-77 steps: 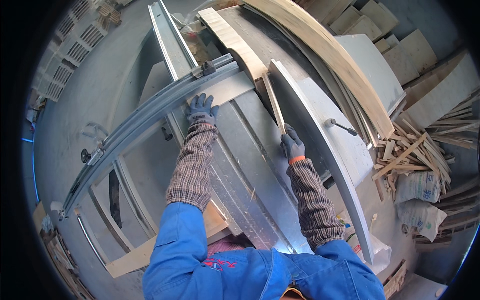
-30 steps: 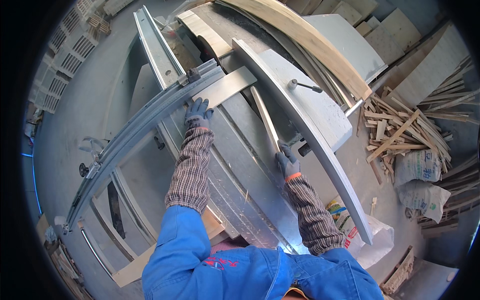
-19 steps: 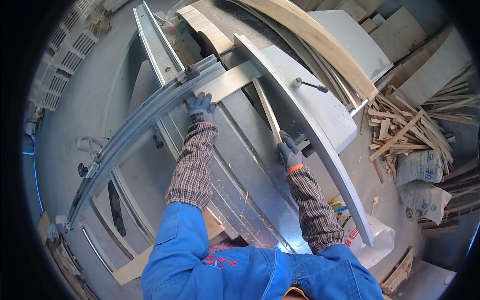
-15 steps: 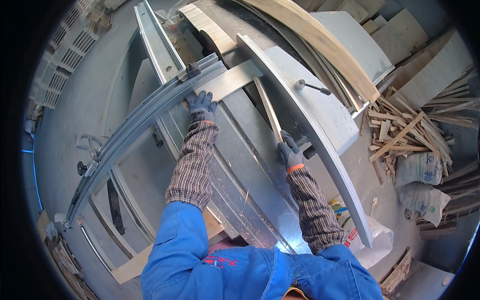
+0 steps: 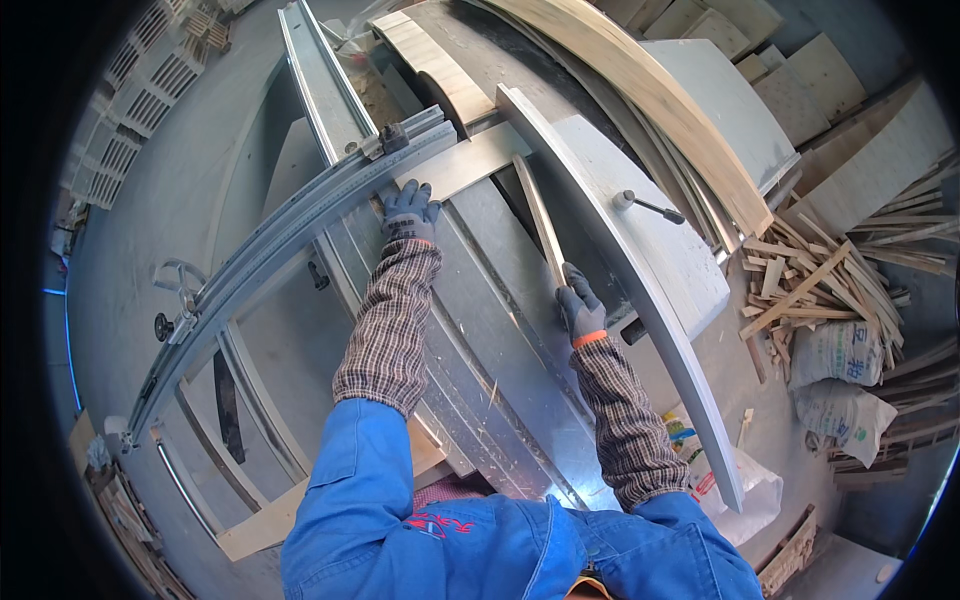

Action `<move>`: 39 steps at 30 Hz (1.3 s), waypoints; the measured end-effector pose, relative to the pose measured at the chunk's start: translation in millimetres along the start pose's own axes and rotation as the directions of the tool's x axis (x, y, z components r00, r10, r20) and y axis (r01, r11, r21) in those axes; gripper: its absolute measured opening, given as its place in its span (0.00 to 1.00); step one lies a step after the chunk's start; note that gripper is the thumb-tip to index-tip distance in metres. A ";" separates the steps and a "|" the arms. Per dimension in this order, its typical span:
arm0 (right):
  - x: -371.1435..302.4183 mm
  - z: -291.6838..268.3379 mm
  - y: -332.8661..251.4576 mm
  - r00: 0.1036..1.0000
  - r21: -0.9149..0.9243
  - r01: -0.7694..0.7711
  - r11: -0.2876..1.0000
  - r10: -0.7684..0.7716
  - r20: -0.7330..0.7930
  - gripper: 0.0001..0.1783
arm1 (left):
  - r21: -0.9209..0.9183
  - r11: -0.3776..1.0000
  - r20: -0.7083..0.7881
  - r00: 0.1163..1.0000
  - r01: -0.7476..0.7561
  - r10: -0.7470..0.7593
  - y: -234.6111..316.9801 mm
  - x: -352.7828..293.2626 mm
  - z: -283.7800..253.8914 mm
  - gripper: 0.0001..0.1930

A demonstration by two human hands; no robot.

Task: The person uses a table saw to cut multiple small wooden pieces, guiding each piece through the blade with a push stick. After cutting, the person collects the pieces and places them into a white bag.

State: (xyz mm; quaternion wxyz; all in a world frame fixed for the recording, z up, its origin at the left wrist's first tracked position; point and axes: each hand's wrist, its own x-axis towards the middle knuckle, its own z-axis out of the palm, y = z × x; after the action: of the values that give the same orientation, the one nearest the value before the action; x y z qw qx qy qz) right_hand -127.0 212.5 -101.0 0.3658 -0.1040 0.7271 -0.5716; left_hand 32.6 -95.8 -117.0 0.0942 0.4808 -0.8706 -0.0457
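My left hand (image 5: 410,212), in a grey work glove, lies with its fingers spread on the near edge of a flat wooden board (image 5: 462,163). The board lies across the metal table of a panel saw (image 5: 490,260), between the long scaled rail and the fence (image 5: 625,245). In my right hand (image 5: 580,305), also gloved, is the near end of a slim wooden stick (image 5: 540,222). The stick's far tip meets the right part of the board. The saw blade cannot be made out.
Beyond the board, a pale curved-looking wood panel (image 5: 435,62) lies on the machine. A black-handled lever (image 5: 650,207) stands right of the fence. Farther right are stacked long panels (image 5: 680,110), a heap of offcuts (image 5: 815,275) and white sacks (image 5: 845,415). The sliding frame (image 5: 240,400) reaches out at left.
The whole view has shifted slightly, so the fence and far panel appear farther right. Both hands keep their places on the board and the stick, with hardly any movement.
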 end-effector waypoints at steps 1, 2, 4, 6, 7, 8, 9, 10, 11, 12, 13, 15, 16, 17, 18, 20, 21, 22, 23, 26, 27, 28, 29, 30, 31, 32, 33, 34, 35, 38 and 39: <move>2.3 3.2 -2.0 1.000 -0.016 0.009 1.000 -0.009 -0.010 0.30 | 0.010 1.000 0.023 1.000 0.007 -0.007 -0.2 3.7 -1.6 0.24; 4.4 6.3 -4.0 1.000 -0.032 0.018 0.999 -0.018 -0.020 0.30 | 0.021 1.000 0.046 0.999 0.014 -0.015 -0.2 7.7 -3.3 0.24; 9.2 12.4 -7.3 0.999 -0.056 0.026 0.998 -0.028 -0.028 0.30 | 0.040 0.999 0.076 0.997 0.021 -0.024 -1.6 15.6 -6.9 0.24; 13.4 19.4 -11.6 0.999 -0.070 0.023 0.997 -0.025 -0.022 0.30 | 0.062 0.998 0.093 0.995 0.022 -0.028 -4.4 23.0 -10.4 0.24; 14.6 23.1 -14.7 1.000 -0.063 0.019 0.998 -0.020 -0.018 0.30 | 0.060 0.998 0.101 0.994 0.025 -0.031 -6.4 26.5 -12.1 0.24; 15.6 26.5 -17.7 1.000 -0.055 0.015 0.998 -0.016 -0.013 0.30 | 0.058 0.998 0.110 0.993 0.029 -0.035 -8.6 29.9 -13.9 0.24; 16.1 29.6 -21.5 1.000 -0.049 0.011 0.999 -0.011 -0.010 0.30 | 0.056 0.998 0.119 0.992 0.032 -0.039 -10.5 33.0 -15.3 0.24; 20.0 32.5 -19.9 1.000 -0.040 0.020 0.999 -0.021 -0.009 0.29 | 0.065 0.997 0.133 0.990 0.035 -0.043 -12.5 36.3 -16.8 0.24; 25.5 35.5 -15.9 1.000 -0.032 0.030 0.999 -0.030 -0.008 0.29 | 0.074 0.997 0.147 0.988 0.037 -0.048 -14.6 40.1 -18.4 0.24; 29.5 38.4 -14.5 0.999 -0.024 0.041 0.999 -0.041 -0.007 0.29 | 0.083 0.996 0.160 0.986 0.040 -0.053 -17.0 43.2 -20.2 0.23; 32.3 39.1 -14.9 0.999 -0.031 0.047 0.998 -0.047 -0.013 0.29 | 0.109 0.994 0.213 0.976 0.020 -0.043 -11.6 46.8 -29.6 0.23; 36.6 42.7 -18.4 0.998 -0.047 0.062 0.997 -0.063 -0.014 0.29 | 0.161 0.987 0.313 0.949 -0.015 -0.037 -5.8 52.0 -47.9 0.22; 38.5 46.6 -21.1 0.999 -0.020 0.054 0.998 -0.054 -0.006 0.29 | 0.201 0.978 0.337 0.941 -0.050 -0.021 -9.8 54.8 -46.7 0.22; 41.3 51.3 -23.6 0.999 0.008 0.046 0.999 -0.046 0.001 0.29 | 0.240 0.967 0.362 0.932 -0.088 -0.005 -14.5 59.5 -43.6 0.22; 45.4 54.6 -27.2 0.999 0.037 0.041 0.999 -0.041 0.007 0.29 | 0.276 0.953 0.386 0.923 -0.127 0.012 -17.4 64.9 -39.8 0.22; 63.9 58.4 -24.2 0.996 -0.003 0.086 0.996 -0.086 -0.009 0.28 | 0.342 0.914 0.409 0.910 -0.219 0.065 -17.2 71.0 -29.7 0.20; 71.6 60.0 -19.3 0.994 -0.019 0.107 0.994 -0.108 -0.014 0.28 | 0.313 0.928 0.372 0.925 -0.203 0.077 -19.9 75.2 -17.9 0.19; 74.9 62.5 -18.2 0.993 -0.033 0.115 0.993 -0.115 -0.010 0.29 | 0.100 0.994 0.230 0.973 -0.053 0.029 -28.7 77.0 -1.6 0.18; 72.3 65.5 -21.7 0.997 -0.004 0.075 0.997 -0.075 0.009 0.29 | -0.206 0.977 0.081 0.996 0.062 -0.046 -47.6 78.8 20.1 0.18; 48.9 57.2 -17.6 0.999 0.036 0.015 0.999 -0.016 0.040 0.30 | -0.947 0.253 0.122 0.950 0.198 -0.288 -71.0 79.3 49.8 0.16; 42.9 42.0 -4.6 0.999 0.038 0.037 0.999 -0.037 -0.003 0.30 | -0.933 -0.218 0.340 0.899 0.286 -0.274 -50.1 78.7 42.0 0.15; 34.3 34.6 4.1 0.998 0.038 0.063 0.997 -0.063 -0.009 0.30 | -0.954 -0.121 0.296 0.921 0.273 -0.254 -54.6 72.7 45.5 0.16; 26.1 26.3 12.1 0.997 0.019 0.080 0.997 -0.080 -0.005 0.30 | -0.967 -0.022 0.252 0.939 0.254 -0.232 -60.5 65.6 48.2 0.17; 16.6 17.7 18.7 0.996 -0.001 0.091 0.996 -0.091 -0.008 0.30 | -0.965 -0.019 0.258 0.936 0.261 -0.240 -56.5 58.2 48.5 0.17; 6.3 8.2 23.4 0.994 -0.020 0.104 0.994 -0.104 -0.018 0.29 | -0.964 -0.016 0.263 0.934 0.267 -0.241 -46.2 51.6 41.9 0.17; -4.8 -3.1 27.9 0.997 -0.032 0.080 0.996 -0.080 -0.005 0.30 | -0.951 -0.108 0.309 0.909 0.290 -0.281 -33.3 43.3 36.3 0.16; -17.9 -10.5 25.8 0.998 -0.041 0.058 0.997 -0.057 0.014 0.30 | -0.932 -0.196 0.354 0.879 0.304 -0.321 -21.9 33.2 26.9 0.16; -35.8 -10.9 12.8 0.990 -0.117 0.141 0.983 -0.140 0.020 0.30 | -0.922 -0.224 0.376 0.871 0.316 -0.316 -21.8 22.6 28.5 0.16; -44.7 -14.3 12.8 0.994 -0.109 0.103 0.989 -0.100 0.031 0.30 | -0.944 -0.186 0.319 0.898 0.273 -0.303 -20.8 11.6 30.6 0.15; -77.0 -32.8 11.3 0.998 -0.157 0.054 0.986 -0.047 0.045 0.30 | -0.947 -0.198 0.304 0.905 0.253 -0.299 2.1 -20.5 31.6 0.11; -84.3 -38.5 15.6 0.996 -0.160 0.068 0.985 -0.059 0.064 0.30 | -0.989 -0.012 0.145 0.950 0.148 -0.275 5.2 -32.1 33.7 0.11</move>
State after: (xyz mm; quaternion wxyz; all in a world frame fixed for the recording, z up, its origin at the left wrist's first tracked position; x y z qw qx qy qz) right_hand -88.0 294.6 -77.3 0.3592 -0.1733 0.7562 -0.5187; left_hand 37.9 -66.2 -153.0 0.4333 0.4052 -0.5020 -0.6293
